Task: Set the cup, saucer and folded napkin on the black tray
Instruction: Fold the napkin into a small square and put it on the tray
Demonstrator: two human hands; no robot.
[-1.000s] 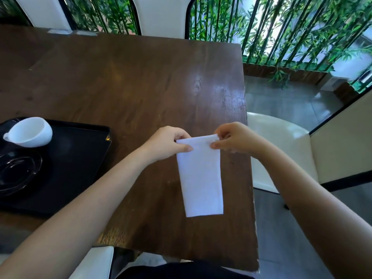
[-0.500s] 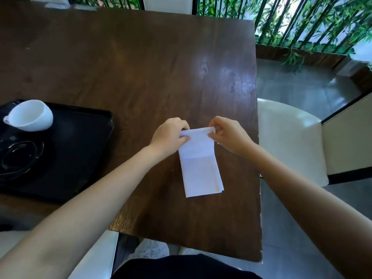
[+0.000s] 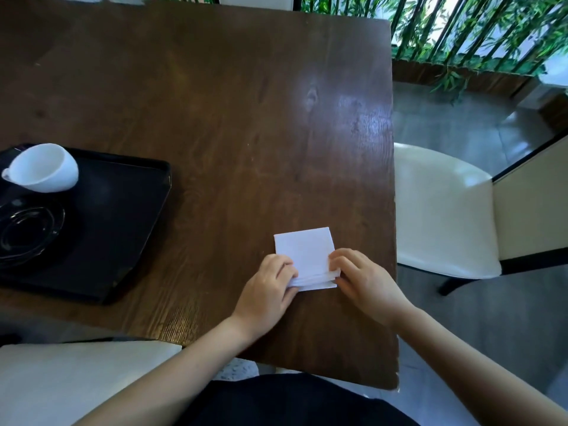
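From the head camera, a dark wooden table (image 3: pixel 215 112) fills most of the view; a white napkin (image 3: pixel 304 250), folded to a near square, lies flat on it close to the right edge and somewhat nearer the near edge than the far one, well apart from the black tray (image 3: pixel 123 229). The left hand (image 3: pixel 267 290) pinches the napkin's near left corner, thumb beneath the stacked layers and fingers curled over the top; the right hand (image 3: pixel 362 278) pinches the near right corner in the same way, fingertips pressing on the layered edge; both hands grasp the napkin while it rests on the wood, and the layers show as thin lines along its near edge.

The tray sits at the table's left edge, partly cut off by the frame, its near right corner pointing towards the near edge of the table; a white cup (image 3: pixel 43 169) stands on the tray near its far left part, looking tilted with its opening turned to the upper left, its handle at the left; a dark glass saucer (image 3: pixel 27 232) lies on the tray just on the near side of the cup, whether touching it I cannot tell.

A white chair (image 3: pixel 442 210) stands beside the table's right edge; green bamboo (image 3: pixel 479 29) rises beyond the far right corner.
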